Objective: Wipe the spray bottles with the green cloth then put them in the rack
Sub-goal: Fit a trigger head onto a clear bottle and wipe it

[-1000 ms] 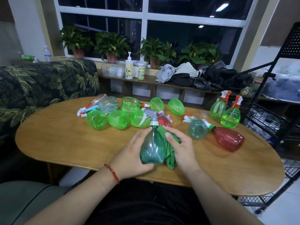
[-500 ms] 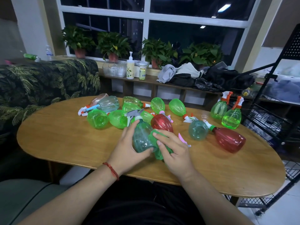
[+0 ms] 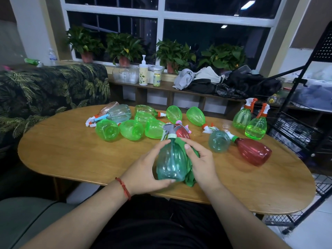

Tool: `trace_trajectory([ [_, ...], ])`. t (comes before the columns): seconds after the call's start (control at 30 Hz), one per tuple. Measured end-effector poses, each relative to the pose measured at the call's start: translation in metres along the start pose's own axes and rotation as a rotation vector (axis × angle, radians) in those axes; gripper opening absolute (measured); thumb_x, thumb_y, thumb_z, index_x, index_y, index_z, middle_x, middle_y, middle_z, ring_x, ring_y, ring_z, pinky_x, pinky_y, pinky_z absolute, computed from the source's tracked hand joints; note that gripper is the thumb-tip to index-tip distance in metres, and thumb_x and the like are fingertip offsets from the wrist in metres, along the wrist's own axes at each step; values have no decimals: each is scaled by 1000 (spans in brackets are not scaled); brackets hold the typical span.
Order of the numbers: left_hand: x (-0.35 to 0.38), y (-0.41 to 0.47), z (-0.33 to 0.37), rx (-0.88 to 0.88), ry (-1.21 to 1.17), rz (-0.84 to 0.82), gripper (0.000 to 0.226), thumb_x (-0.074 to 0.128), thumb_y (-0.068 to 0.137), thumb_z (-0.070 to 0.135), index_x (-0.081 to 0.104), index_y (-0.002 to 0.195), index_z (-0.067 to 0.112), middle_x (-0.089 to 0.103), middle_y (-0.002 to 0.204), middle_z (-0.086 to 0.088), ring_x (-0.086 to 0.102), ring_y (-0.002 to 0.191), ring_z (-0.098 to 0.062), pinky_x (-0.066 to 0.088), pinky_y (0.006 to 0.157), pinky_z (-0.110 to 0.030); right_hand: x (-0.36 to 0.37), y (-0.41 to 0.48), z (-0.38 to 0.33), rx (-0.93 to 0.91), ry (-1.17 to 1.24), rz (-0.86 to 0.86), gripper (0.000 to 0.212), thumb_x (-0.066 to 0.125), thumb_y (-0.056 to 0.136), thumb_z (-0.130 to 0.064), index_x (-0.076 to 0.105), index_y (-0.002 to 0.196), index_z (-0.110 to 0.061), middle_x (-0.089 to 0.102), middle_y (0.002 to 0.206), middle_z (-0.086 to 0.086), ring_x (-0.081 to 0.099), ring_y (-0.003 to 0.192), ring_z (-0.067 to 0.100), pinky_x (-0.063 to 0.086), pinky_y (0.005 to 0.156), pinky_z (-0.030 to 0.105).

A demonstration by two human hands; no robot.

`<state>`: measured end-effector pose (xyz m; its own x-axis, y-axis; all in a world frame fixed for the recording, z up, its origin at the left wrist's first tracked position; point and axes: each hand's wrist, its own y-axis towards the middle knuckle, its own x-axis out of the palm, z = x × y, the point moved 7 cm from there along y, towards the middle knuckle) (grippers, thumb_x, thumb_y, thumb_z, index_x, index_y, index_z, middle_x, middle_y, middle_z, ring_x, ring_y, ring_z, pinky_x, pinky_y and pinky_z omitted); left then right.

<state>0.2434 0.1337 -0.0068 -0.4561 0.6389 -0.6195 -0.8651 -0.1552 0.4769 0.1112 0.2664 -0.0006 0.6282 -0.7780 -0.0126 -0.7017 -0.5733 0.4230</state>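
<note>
Teal bottle [image 3: 170,164] has swung upright against green cloth [image 3: 189,174].

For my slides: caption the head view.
Left hand holds a teal spray bottle; right hand presses the green cloth against it.

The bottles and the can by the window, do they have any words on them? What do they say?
Nothing here can really be read.
On the pump bottle: a label with a plant drawing, any words too small to read.
On the yellow can: blue marks, too blurred to read.
On the water bottle: a label too small to read.
On the teal spray bottle and the others like it: no words show.
</note>
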Motion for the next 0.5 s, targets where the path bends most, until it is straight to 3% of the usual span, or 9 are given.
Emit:
trace_trajectory([
  [0.1,5,1,1,25,124,13,115,91,75,46,21,166,36,38,164,16,36,150,2,33,125,-30,0,-1,1,-23,-14,25,30,61,108,-8,79,125,-23,78,125,-1,70,124,23,49,114,60],
  [0.2,2,1,-3,-4,129,80,117,89,74,49,18,166,39,35,165,18,32,151,4,29,126,-23,2,-1,-1,-134,-150,5,27,64,107,-19,79,127,-32,75,131,-7,66,130,22,37,121,63],
  [0.27,-5,1,-10,-68,100,157,115,87,73,57,19,165,44,36,164,18,33,150,5,29,124,-20,6,-4,-7,-225,-234,-5,27,66,106,-13,79,126,-25,74,131,-12,65,130,17,40,122,43],
  [0.33,-10,0,-16,-126,76,222,114,84,72,63,20,164,44,37,162,18,36,148,4,30,121,-19,10,-9,-15,-315,-312,-14,29,66,103,-2,79,125,-15,74,130,-10,66,128,12,42,114,21],
  [0.5,-16,0,-23,-192,50,318,109,87,74,58,28,163,33,40,150,19,39,136,7,23,107,1,17,-16,-20,-484,-384,-39,32,67,101,2,78,128,-12,71,136,1,68,128,22,54,109,40],
])
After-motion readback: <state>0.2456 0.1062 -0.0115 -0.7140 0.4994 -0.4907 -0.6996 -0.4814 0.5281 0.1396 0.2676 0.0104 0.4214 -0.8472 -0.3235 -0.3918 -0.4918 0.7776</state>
